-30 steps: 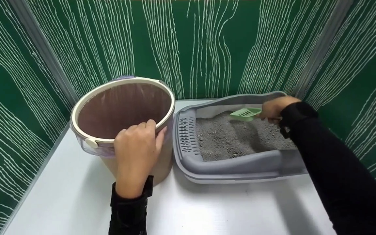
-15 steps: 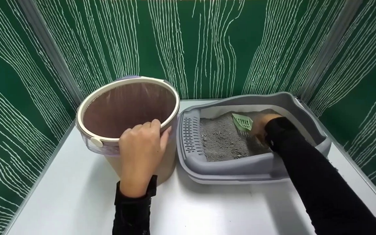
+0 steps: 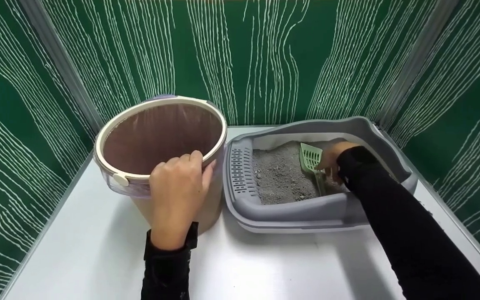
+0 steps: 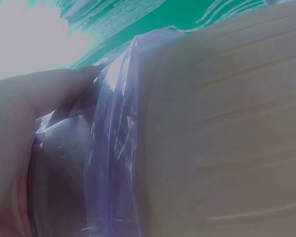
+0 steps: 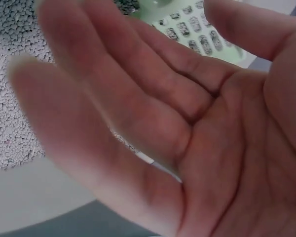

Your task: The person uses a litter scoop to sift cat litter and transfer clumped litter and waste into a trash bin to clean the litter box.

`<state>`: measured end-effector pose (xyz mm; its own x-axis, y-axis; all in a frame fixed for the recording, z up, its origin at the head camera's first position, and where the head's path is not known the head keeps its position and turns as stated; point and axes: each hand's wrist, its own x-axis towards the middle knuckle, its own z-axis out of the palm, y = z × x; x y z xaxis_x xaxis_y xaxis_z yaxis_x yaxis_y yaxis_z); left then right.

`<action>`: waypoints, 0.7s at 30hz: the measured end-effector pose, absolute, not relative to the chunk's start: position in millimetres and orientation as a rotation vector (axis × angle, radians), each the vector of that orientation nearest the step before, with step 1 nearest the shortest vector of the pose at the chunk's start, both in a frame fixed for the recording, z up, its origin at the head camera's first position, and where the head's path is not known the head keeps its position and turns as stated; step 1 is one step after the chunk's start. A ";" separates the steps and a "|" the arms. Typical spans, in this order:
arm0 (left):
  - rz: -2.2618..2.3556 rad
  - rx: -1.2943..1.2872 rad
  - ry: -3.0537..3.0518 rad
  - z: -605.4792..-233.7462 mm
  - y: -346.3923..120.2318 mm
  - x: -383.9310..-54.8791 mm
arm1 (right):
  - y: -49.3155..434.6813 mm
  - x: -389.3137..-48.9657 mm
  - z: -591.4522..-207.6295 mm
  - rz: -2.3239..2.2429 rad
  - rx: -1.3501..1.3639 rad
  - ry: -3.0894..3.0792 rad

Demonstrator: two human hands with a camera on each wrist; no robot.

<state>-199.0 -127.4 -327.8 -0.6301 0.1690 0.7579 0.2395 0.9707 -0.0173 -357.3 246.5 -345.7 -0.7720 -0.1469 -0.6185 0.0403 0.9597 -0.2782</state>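
My left hand (image 3: 178, 193) grips the near rim of a beige trash bin (image 3: 219, 189), fingers over the cream ring (image 3: 111, 171) and thumb outside. In the left wrist view, my thumb lies against the clear purplish bag (image 4: 113, 138) folded over the bin's outside. A green slotted litter scoop (image 3: 311, 157) lies on the grey cat litter (image 3: 279, 175), its handle toward the near wall of the litter box (image 3: 294, 214). Just right of the scoop is my right hand (image 3: 335, 160). The right wrist view shows its palm bare and its fingers loosely extended, the scoop (image 5: 207, 34) beyond them.
The litter box stands right beside the bin on a white table (image 3: 248, 266). Its left end has a perforated step (image 3: 242, 171). Green panels with white wavy lines (image 3: 261, 62) close off the back and both sides. A few dark grains lie right of the box.
My right hand has lowered into the box and let go of the scoop, which has turned so its handle points nearer me. The left hand keeps its hold on the rim.
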 end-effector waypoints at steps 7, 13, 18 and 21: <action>-0.079 -0.275 -2.250 -327.2 -125.9 -199.9 | 255.3 -369.8 -334.3 -0.227 -0.272 2.416; -0.092 -0.294 -2.230 -325.7 -133.1 -206.7 | 253.3 -368.2 -316.3 -0.187 -0.418 2.433; -0.114 -0.306 -2.255 -325.3 -147.2 -214.0 | 257.6 -359.7 -308.7 -0.193 -0.442 2.440; -0.130 -0.307 -2.277 -326.5 -156.3 -220.0 | 263.8 -354.3 -306.6 -0.192 -0.463 2.440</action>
<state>-220.0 -156.3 -326.5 -0.6374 0.1781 0.7496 0.2626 0.9649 -0.0060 -354.3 263.8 -306.6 -0.7334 -0.3740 -0.5677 -0.2804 0.9272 -0.2485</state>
